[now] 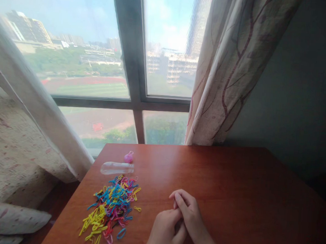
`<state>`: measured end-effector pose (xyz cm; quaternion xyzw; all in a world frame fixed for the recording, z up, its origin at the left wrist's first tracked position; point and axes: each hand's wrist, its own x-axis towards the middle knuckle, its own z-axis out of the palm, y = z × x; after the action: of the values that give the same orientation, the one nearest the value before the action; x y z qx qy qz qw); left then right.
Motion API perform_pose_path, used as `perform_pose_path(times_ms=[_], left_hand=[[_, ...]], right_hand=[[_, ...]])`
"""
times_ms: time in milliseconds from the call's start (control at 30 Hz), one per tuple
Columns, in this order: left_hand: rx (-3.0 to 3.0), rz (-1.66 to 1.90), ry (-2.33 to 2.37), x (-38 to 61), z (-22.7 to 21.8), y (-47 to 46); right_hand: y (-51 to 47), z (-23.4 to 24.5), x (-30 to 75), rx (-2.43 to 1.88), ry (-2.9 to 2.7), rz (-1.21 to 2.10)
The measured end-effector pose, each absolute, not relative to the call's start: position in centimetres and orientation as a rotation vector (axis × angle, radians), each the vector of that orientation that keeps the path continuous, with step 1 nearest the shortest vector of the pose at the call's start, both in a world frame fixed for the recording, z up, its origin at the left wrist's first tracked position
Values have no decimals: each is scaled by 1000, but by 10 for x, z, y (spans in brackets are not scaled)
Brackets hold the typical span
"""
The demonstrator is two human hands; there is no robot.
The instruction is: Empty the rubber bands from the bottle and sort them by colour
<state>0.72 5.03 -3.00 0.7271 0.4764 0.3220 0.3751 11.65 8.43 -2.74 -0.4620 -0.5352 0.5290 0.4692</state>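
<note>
My left hand (167, 231) rests closed near the table's front edge, its fingers partly hidden under the other hand. Folded over it from the right is my right hand (192, 215), fingers curled together and touching the left one. Neither hand shows any object in it. To their left lies a loose pile of small elastic hair ties (116, 198) in blue, yellow, pink, red and black. A clear plastic bottle (116, 168) lies on its side behind the pile, without a cap on it. Just beyond stands a pink cap (128, 157) with a loop on top.
Everything sits on a reddish-brown wooden table (231, 185). A dark-framed window (138, 80) rises behind its far edge. Patterned curtains hang at the left (20, 146) and at the right (223, 78). One yellow hair tie (137, 209) lies apart from the pile.
</note>
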Motion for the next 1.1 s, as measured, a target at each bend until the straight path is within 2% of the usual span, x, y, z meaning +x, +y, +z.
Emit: perform_pose_path(times_ms=[633,833,967,1100], left_hand=[[1892,915,1386,-11,-7,28],[1749,1460,1976,-97,-11,-8],[1663,1301,2371,-158,-18,-29],[1552,1090,2507,-183,-23,-28]], right_hand=[[76,-34,117,-1140,-1440,1224],[71,-31,103,-1168,-1630,960],[73,-30,84,-1115,-1829,781],[86,-31,58,-1107,-1952,616]])
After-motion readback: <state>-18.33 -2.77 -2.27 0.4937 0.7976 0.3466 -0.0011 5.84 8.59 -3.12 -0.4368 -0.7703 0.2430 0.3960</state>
